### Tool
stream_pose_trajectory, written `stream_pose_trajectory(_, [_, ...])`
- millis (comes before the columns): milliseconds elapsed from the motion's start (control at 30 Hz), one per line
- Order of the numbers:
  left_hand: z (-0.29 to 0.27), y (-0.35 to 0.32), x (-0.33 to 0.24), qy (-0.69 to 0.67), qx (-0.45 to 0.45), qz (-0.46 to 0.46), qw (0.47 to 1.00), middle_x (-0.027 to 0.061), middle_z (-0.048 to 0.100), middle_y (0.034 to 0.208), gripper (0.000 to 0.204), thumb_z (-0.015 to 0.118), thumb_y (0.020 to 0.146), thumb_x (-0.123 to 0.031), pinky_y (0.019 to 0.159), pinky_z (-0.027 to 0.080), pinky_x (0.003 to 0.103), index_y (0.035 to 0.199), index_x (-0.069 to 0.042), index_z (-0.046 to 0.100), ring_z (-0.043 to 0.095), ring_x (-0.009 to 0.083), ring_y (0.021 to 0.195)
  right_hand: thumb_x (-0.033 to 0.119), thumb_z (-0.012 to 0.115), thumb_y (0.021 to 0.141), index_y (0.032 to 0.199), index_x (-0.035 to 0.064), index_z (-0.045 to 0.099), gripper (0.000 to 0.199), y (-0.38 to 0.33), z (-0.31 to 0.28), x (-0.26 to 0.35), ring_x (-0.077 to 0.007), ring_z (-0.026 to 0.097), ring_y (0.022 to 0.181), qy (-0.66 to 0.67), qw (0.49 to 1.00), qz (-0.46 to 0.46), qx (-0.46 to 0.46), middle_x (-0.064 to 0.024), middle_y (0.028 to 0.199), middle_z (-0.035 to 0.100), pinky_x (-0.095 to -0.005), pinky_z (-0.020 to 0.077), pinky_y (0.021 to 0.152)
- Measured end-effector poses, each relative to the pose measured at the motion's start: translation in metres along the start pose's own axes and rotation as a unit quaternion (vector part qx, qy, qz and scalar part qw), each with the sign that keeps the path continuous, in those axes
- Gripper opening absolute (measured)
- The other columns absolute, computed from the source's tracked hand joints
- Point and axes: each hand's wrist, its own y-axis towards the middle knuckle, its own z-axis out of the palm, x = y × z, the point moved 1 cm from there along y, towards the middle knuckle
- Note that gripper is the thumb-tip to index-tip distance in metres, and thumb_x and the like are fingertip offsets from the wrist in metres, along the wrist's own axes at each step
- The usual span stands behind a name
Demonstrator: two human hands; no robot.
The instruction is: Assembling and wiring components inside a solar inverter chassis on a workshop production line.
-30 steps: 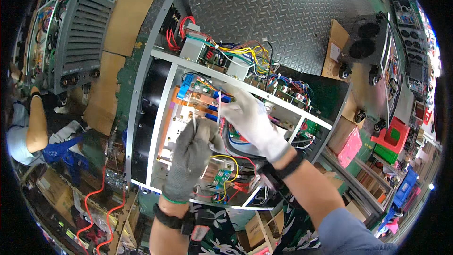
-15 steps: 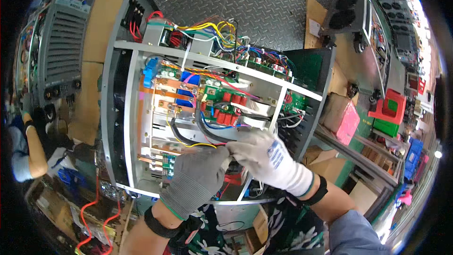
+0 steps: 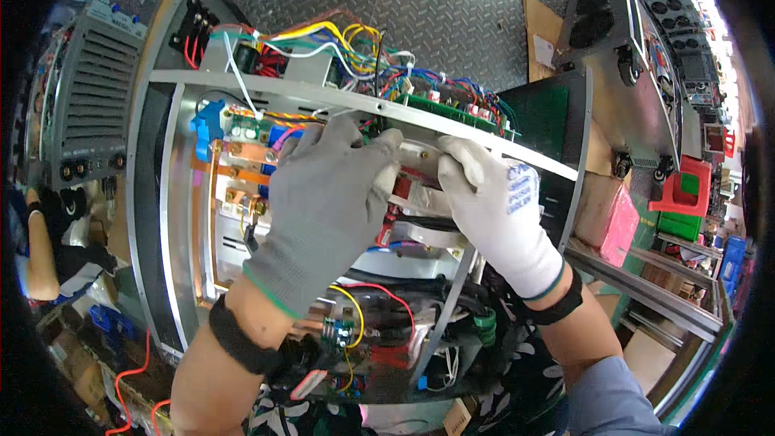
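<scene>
— So, where are the 2 hands?
— Both are inside the open metal frame [image 3: 355,103] of a machine. The left hand [image 3: 327,194], in a grey glove, lies palm down with fingers curled over a white block [image 3: 424,163] in the middle of the frame; how tightly it grips, I cannot tell. The right hand [image 3: 492,202], in a white glove, has its fingers bent onto the same block from the right side, touching it.
— What lies around them?
— Copper bars [image 3: 238,169] sit just left of the grey glove, a bundle of coloured wires [image 3: 355,40] runs above the frame, and a green circuit board [image 3: 448,109] sits just above the block.
</scene>
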Motion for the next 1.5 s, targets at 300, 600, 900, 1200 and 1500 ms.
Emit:
stream_pose_trajectory(300, [0.019, 0.007, 0.017, 0.063, -0.005, 0.000, 0.998, 0.0122, 0.062, 0.088, 0.027, 0.063, 0.081, -0.013, 0.076, 0.049, 0.040, 0.108, -0.011, 0.068, 0.061, 0.0285, 0.085, 0.017, 0.053, 0.086, 0.097, 0.0077, 0.061, 0.016, -0.006, 0.011, -0.006, -0.0262, 0.065, 0.066, -0.085, 0.990, -0.057, -0.093, -0.0070, 0.072, 0.066, -0.0370, 0.0474, 0.060])
stream_pose_trajectory(600, [0.022, 0.003, 0.011, 0.177, 0.067, 0.073, 0.979, 0.0158, 0.064, 0.080, 0.033, 0.062, 0.083, -0.016, 0.066, 0.049, 0.043, 0.116, -0.011, 0.062, 0.064, 0.0296, 0.076, 0.019, 0.055, 0.086, 0.095, 0.0058, 0.061, 0.017, -0.008, 0.021, -0.007, -0.0265, 0.065, 0.061, -0.135, 0.987, -0.027, -0.081, -0.0090, 0.068, 0.066, -0.0388, 0.0479, 0.059])
stream_pose_trajectory(900, [0.026, -0.002, 0.019, 0.277, 0.062, 0.093, 0.954, 0.0095, 0.062, 0.065, 0.033, 0.054, 0.090, -0.026, 0.061, 0.047, 0.042, 0.120, -0.015, 0.058, 0.062, 0.0283, 0.063, 0.020, 0.054, 0.088, 0.098, 0.0060, 0.065, 0.020, -0.008, 0.027, 0.000, -0.0294, 0.066, 0.065, -0.134, 0.986, -0.005, -0.100, -0.0130, 0.075, 0.067, -0.0383, 0.0526, 0.060])
stream_pose_trajectory(1200, [0.022, 0.003, 0.009, 0.271, 0.156, 0.024, 0.949, 0.0086, 0.067, 0.078, 0.038, 0.044, 0.095, -0.033, 0.077, 0.047, 0.040, 0.128, -0.016, 0.054, 0.066, 0.0245, 0.077, 0.018, 0.056, 0.086, 0.094, 0.0070, 0.064, 0.016, -0.010, 0.025, 0.000, -0.0286, 0.065, 0.060, -0.122, 0.987, 0.004, -0.102, -0.0123, 0.067, 0.065, -0.0398, 0.0517, 0.057])
stream_pose_trajectory(1500, [0.027, 0.008, 0.007, 0.255, 0.138, -0.026, 0.957, 0.0086, 0.067, 0.073, 0.036, 0.042, 0.096, -0.033, 0.075, 0.047, 0.041, 0.125, -0.017, 0.057, 0.066, 0.0249, 0.074, 0.017, 0.054, 0.085, 0.089, 0.0055, 0.061, 0.014, -0.008, 0.030, -0.004, -0.0262, 0.064, 0.057, -0.104, 0.987, -0.013, -0.124, -0.0087, 0.063, 0.063, -0.0382, 0.0504, 0.053])
